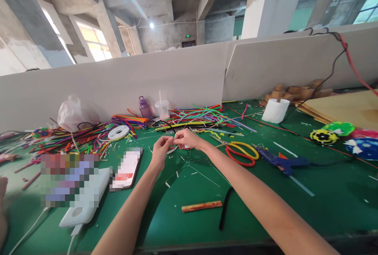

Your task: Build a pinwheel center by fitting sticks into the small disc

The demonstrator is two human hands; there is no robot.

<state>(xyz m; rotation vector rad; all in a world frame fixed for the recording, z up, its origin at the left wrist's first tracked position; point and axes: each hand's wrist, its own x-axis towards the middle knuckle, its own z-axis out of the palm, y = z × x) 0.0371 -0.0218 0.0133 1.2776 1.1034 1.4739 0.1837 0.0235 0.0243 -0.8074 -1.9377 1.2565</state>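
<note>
Black strip pinched in both hands over the middle of the bench, work seemingly part-way

A thin black strip (171, 127) is held above the middle of the bench (165, 223), well in from the near edge, where the left hand (160, 150) and the right hand (189, 138) are brought together. The fingers of both hands are pinched, seemingly on the strip's near end; the exact grip of each is too small to be told.

The work is judged to be under way: the strip is taken up, and nothing complete can be made out at the fingertips. How much is left to be done on it cannot be judged, as its near end is covered by the fingers. A loose black piece (225, 209) and a brown stick (202, 206) are left untouched towards the near edge. The scissors (240, 163) and the glue gun (285, 163) are laid down right of the hands.

The strip's long axis is slanted, with a slight curve: its free end is pointed away from the fingers, towards the far edge and the left, beside the pile of coloured stems (195, 116).
</note>
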